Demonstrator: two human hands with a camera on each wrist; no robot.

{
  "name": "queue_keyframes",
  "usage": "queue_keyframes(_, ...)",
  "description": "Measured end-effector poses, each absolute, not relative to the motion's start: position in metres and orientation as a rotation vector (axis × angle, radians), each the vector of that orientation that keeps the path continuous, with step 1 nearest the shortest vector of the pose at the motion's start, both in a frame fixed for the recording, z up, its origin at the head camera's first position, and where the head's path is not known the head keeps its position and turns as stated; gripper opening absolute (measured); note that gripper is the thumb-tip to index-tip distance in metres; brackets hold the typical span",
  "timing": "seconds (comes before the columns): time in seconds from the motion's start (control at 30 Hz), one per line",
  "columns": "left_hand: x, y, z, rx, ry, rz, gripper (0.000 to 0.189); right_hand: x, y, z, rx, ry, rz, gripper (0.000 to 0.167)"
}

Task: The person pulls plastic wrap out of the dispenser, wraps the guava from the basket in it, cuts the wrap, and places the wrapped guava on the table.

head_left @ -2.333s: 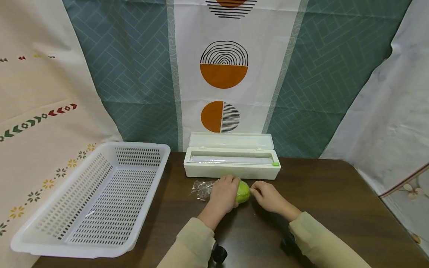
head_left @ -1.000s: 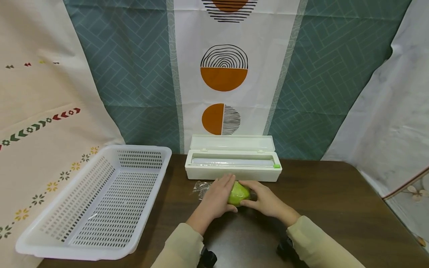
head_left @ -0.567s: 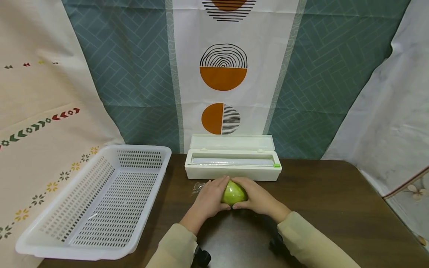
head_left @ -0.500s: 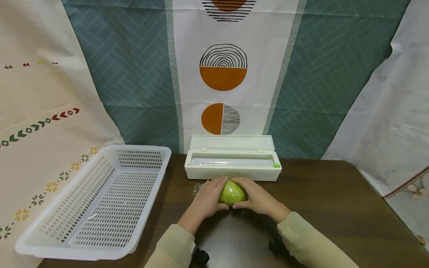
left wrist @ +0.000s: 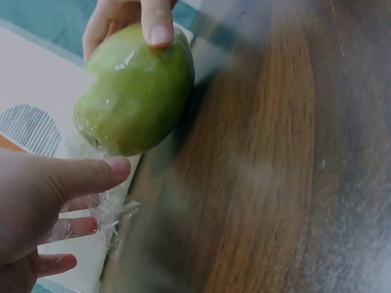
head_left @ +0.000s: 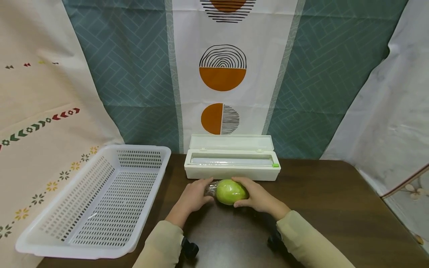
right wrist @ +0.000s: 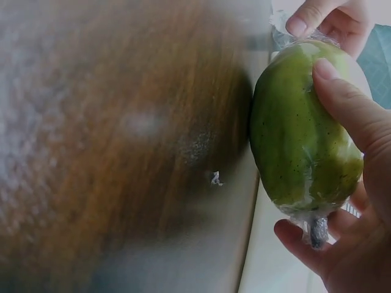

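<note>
A green oval fruit [head_left: 231,192], mango-like and wrapped in clear plastic wrap, lies on the table in the head view. My right hand [head_left: 259,196] grips its right end, thumb on the near side and fingers round the far side. In the right wrist view a twisted tail of wrap [right wrist: 317,231] sticks out by these fingers. My left hand [head_left: 193,197] is at the other end, its thumb and fingers spread apart about the loose bunched wrap [head_left: 211,188]. The left wrist view shows the left thumb [left wrist: 91,177] close beside the fruit's end.
Just behind the hands stands a white plastic wrap dispenser [head_left: 231,174], lid raised, a roll inside and a green slider [head_left: 275,165] at its right. A white perforated basket [head_left: 134,232] sits on the left. Patterned cloths [head_left: 144,74] hang around the dark wooden table [head_left: 328,208].
My right hand has come onto the fruit's right end and it has shifted slightly left. My left hand has slid left off the fruit, uncovering it and the bunched wrap.
</note>
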State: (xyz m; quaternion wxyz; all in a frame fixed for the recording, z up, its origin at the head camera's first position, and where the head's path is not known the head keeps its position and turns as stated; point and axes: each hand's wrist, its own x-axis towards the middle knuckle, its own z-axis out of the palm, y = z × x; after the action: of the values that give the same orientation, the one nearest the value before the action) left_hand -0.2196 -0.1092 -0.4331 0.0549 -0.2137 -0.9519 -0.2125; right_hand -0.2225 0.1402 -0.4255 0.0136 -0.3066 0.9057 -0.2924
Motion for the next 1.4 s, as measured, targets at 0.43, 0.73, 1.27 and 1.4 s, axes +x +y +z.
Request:
queue_keyframes(0.43, -0.224, -0.107, -0.443, -0.576, -2.849, -1.068, 0.009, -0.223, 0.14, -0.427, -0.955, 2.806, -0.928, 0.082)
queue_keyframes(0.73, -0.223, -0.108, -0.446, -0.504, -2.838, -1.367, 0.029, -0.224, 0.14, -0.428, -0.961, 2.795, -0.954, 0.081)
queue_keyframes(1.27, -0.228, -0.105, -0.442, -0.233, -2.703, -2.042, 0.04, -0.223, 0.141, -0.43, -0.938, 2.794, -0.958, 0.081)
queue_keyframes(1.4, -0.228, -0.107, -0.441, -0.237, -2.684, -2.117, 0.04, -0.223, 0.14, -0.429, -0.937, 2.789, -0.964, 0.081)
